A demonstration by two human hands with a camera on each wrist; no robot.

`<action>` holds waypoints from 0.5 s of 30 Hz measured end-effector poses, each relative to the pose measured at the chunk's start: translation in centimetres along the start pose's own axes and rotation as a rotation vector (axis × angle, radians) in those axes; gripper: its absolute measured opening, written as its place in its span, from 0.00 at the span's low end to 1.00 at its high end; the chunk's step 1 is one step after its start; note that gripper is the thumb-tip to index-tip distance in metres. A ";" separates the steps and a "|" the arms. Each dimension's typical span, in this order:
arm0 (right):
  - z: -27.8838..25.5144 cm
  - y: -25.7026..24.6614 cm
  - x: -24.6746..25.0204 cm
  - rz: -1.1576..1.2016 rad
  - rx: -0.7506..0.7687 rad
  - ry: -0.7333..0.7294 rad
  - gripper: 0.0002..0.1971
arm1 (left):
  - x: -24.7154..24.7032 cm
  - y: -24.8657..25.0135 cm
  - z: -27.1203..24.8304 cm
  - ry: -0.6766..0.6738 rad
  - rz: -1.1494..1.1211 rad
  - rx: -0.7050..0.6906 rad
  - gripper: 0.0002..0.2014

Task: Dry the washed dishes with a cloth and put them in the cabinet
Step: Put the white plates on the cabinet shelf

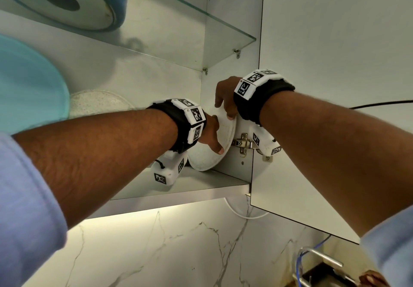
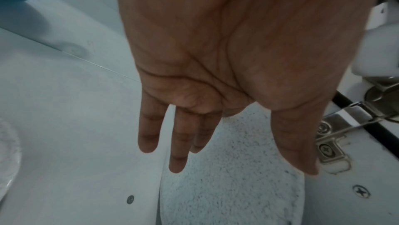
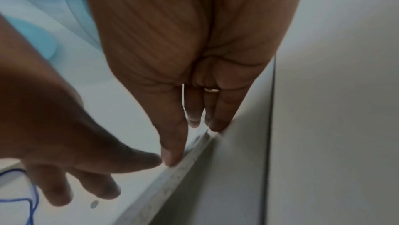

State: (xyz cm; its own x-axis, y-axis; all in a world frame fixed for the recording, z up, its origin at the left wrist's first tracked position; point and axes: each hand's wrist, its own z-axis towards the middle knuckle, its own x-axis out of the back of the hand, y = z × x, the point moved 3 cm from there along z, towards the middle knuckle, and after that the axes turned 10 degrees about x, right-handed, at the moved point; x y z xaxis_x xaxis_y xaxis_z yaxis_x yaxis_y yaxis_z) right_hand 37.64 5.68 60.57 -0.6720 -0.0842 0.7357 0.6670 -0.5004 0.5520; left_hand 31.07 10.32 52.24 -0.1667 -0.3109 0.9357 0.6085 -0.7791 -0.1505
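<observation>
white cabinet (image 1: 223,184) interior, glass shelf (image 1: 201,31) at upper centre. speckled plate (image 1: 212,152) stands on edge at frame centre, leaning at the right side wall beside the hinge (image 1: 242,144). left hand (image 1: 210,137) flat against its face, fingers straight. right hand (image 1: 225,99) fingertips on top rim, uncurled. teal dishes (image 1: 29,81) at left.

Speckled matt plate (image 1: 212,150), clear glass shelf (image 1: 201,29), shiny metal hinge (image 1: 243,144), veined marble wall (image 1: 178,248).

Both hands (image 1: 210,134) (image 1: 225,99), fingers straight
</observation>
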 end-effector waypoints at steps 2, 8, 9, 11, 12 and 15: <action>0.0 0.0 0.1 0.008 -0.015 0.016 0.22 | 0.1 0.1 -0.2 0.008 0.008 0.000 0.48; -0.7 -0.5 0.0 0.076 -0.005 0.059 0.19 | 0.2 -0.1 -0.7 0.016 0.028 0.001 0.47; -0.6 -0.6 0.0 0.061 0.017 0.053 0.19 | 0.3 -0.1 -0.8 0.018 0.031 0.002 0.47; -0.6 -0.7 0.1 0.083 0.036 0.047 0.18 | 0.4 -0.1 -1.0 0.025 0.045 0.003 0.47; -0.7 -0.6 0.1 0.088 0.044 0.040 0.19 | 0.4 0.0 -1.2 0.028 0.052 0.002 0.47; -1.2 -0.3 0.4 0.089 0.036 0.051 0.18 | 0.8 0.1 -1.6 0.045 0.078 -0.002 0.47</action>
State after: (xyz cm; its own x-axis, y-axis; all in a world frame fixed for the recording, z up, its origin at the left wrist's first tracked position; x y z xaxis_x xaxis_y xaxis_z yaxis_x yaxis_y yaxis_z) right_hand 36.79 4.75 60.26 -0.6242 -0.1716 0.7622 0.7356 -0.4578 0.4994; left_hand 29.71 9.09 52.48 -0.1538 -0.3944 0.9060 0.6191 -0.7530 -0.2228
